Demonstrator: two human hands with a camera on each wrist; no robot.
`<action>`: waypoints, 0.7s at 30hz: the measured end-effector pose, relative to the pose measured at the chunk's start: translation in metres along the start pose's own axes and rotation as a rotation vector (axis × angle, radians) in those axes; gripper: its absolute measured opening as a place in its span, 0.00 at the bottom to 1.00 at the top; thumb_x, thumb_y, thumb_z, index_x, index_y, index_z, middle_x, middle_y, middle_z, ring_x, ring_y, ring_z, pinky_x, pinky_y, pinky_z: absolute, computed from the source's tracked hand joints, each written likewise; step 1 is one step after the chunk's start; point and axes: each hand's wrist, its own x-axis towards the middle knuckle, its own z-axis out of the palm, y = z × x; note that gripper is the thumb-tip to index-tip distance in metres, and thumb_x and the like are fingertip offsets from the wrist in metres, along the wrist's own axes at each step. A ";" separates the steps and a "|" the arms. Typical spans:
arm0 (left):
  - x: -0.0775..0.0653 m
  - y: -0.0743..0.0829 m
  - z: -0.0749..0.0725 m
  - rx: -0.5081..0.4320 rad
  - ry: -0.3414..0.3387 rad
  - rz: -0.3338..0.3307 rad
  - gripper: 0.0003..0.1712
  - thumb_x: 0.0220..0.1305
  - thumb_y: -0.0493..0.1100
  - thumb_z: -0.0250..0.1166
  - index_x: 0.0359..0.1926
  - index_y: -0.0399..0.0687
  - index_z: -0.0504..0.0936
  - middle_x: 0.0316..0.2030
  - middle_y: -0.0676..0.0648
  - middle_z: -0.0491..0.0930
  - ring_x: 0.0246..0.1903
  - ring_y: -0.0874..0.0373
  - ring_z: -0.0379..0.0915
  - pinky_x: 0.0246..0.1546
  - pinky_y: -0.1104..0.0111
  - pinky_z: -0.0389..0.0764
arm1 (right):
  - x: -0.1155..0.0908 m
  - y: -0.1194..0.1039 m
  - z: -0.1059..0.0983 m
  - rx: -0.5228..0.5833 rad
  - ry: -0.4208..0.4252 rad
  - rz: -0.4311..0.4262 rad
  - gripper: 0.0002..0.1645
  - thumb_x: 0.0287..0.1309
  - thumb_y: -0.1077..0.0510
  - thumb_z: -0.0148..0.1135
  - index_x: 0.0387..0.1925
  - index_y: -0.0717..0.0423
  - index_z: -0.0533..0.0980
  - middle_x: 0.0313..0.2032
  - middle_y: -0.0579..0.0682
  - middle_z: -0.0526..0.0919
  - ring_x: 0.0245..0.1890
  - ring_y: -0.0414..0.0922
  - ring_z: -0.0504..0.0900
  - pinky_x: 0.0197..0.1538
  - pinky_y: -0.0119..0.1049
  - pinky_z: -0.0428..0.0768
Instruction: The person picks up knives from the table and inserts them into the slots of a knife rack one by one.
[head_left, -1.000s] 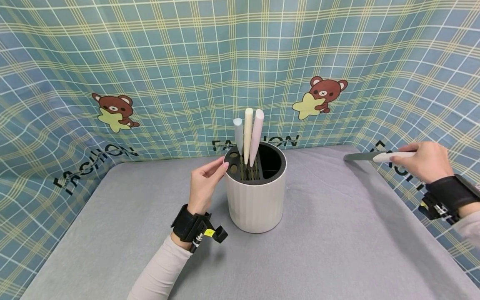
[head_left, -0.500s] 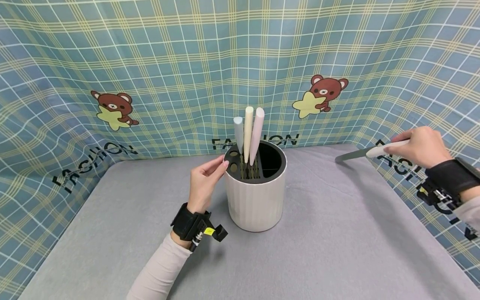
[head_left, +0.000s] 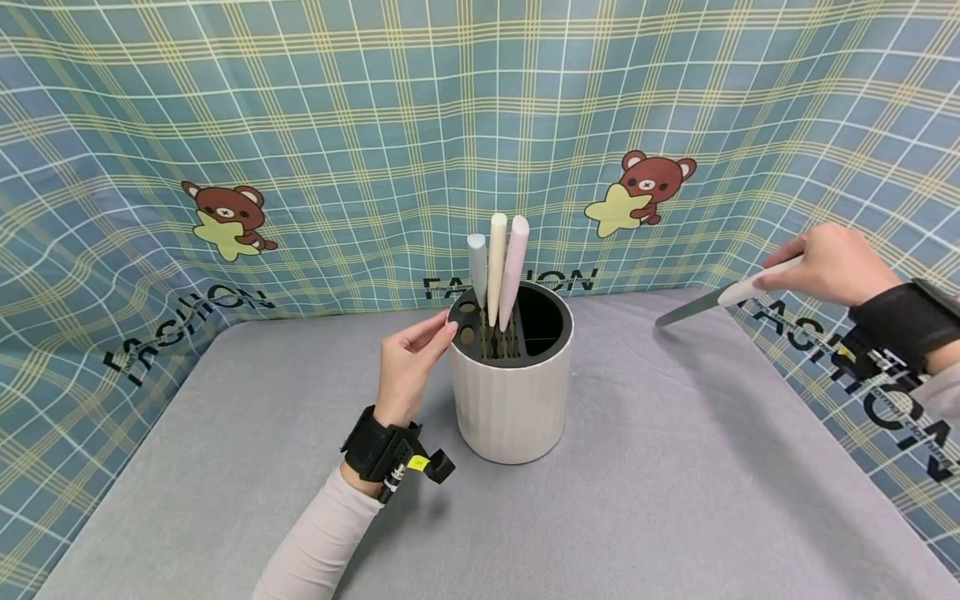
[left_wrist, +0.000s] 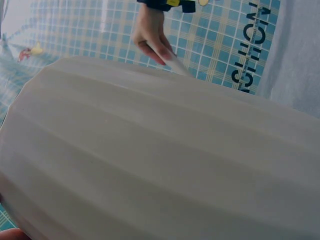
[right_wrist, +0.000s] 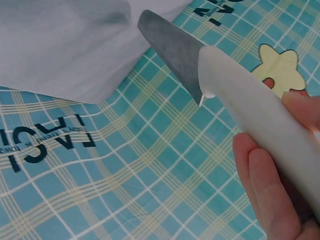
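Note:
A white ribbed knife holder [head_left: 510, 417] with a black slotted top stands mid-table. Upright in its slots are knives with a pale blue handle [head_left: 477, 271], a cream handle [head_left: 496, 267] and a pink handle [head_left: 515, 267]. My left hand [head_left: 405, 371] pinches the holder's left rim between thumb and fingers. Off to the right, my right hand [head_left: 836, 262] grips a white-handled knife [head_left: 738, 292], its grey blade [right_wrist: 172, 47] slanting down and left. The holder's wall [left_wrist: 150, 150] fills most of the left wrist view and hides much of the left hand.
Grey cloth [head_left: 247, 467] covers the table. Blue plaid fabric [head_left: 360, 125] with printed bears hangs behind it and along both sides. The holder has an open black compartment [head_left: 543, 321] on its right and round holes [head_left: 467, 335] on its left.
My right hand has risen and moved slightly left with the knife, whose blade now tilts more steeply downward. My left hand and the knife holder have stayed put.

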 end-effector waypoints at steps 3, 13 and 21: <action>0.000 0.000 0.000 0.003 -0.003 0.005 0.19 0.64 0.35 0.65 0.56 0.33 0.80 0.53 0.34 0.80 0.42 0.66 0.82 0.51 0.69 0.83 | 0.003 -0.007 -0.004 -0.008 -0.014 -0.016 0.23 0.51 0.52 0.73 0.37 0.71 0.83 0.17 0.47 0.78 0.20 0.43 0.63 0.22 0.34 0.58; 0.000 0.000 0.000 0.004 -0.007 0.002 0.19 0.64 0.35 0.65 0.56 0.34 0.80 0.53 0.34 0.80 0.43 0.66 0.82 0.53 0.69 0.82 | 0.010 -0.028 -0.018 -0.009 -0.107 -0.041 0.21 0.53 0.52 0.71 0.40 0.68 0.84 0.22 0.48 0.80 0.20 0.43 0.60 0.21 0.34 0.57; 0.000 0.001 0.000 -0.012 -0.010 -0.004 0.20 0.64 0.35 0.65 0.56 0.34 0.80 0.53 0.35 0.80 0.44 0.65 0.82 0.53 0.69 0.82 | 0.013 -0.046 -0.025 -0.064 -0.151 -0.101 0.18 0.52 0.52 0.72 0.39 0.63 0.85 0.23 0.46 0.80 0.20 0.42 0.61 0.22 0.33 0.59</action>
